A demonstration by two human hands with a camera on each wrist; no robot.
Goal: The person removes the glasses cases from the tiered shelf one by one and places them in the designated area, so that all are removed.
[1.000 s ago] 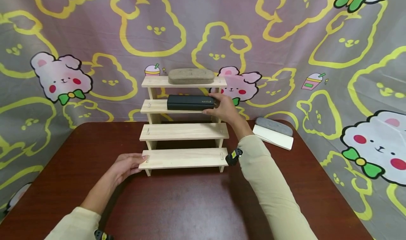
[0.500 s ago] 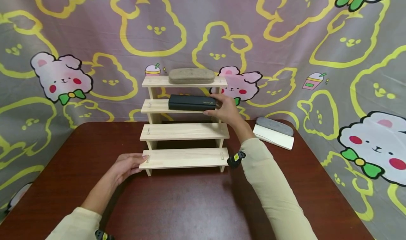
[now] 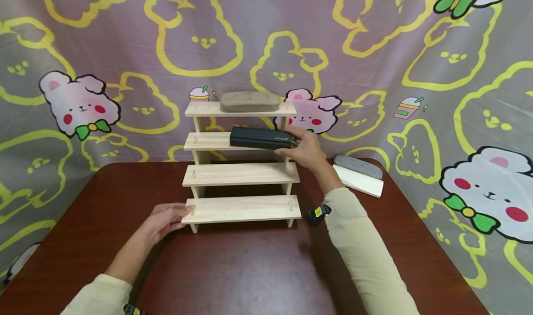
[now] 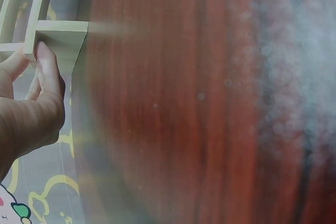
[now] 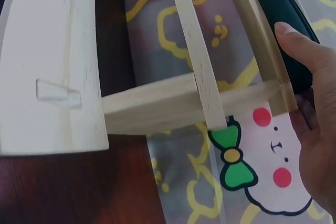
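Observation:
A dark glasses case (image 3: 259,138) with small lettering is at the second-highest tier of a four-tier wooden display rack (image 3: 241,208). My right hand (image 3: 306,149) grips its right end, thumb in front and fingers behind. The case slants slightly, right end lower; whether it touches the board I cannot tell. In the right wrist view, the thumb (image 5: 302,43) lies on the dark case (image 5: 286,24) beside the rack's edge. My left hand (image 3: 163,221) pinches the left end of the lowest board, as the left wrist view shows with the fingers (image 4: 48,69) around its corner.
A brown-beige glasses case (image 3: 250,101) lies on the top tier. At the table's back right are a grey case (image 3: 359,166) and a white flat case (image 3: 358,180), side by side. A patterned curtain (image 3: 125,42) hangs close behind the dark red-brown table (image 3: 233,268).
My right hand has drawn the dark glasses case to the right along its tier, and the case has tilted a little. My left hand stays on the lowest board.

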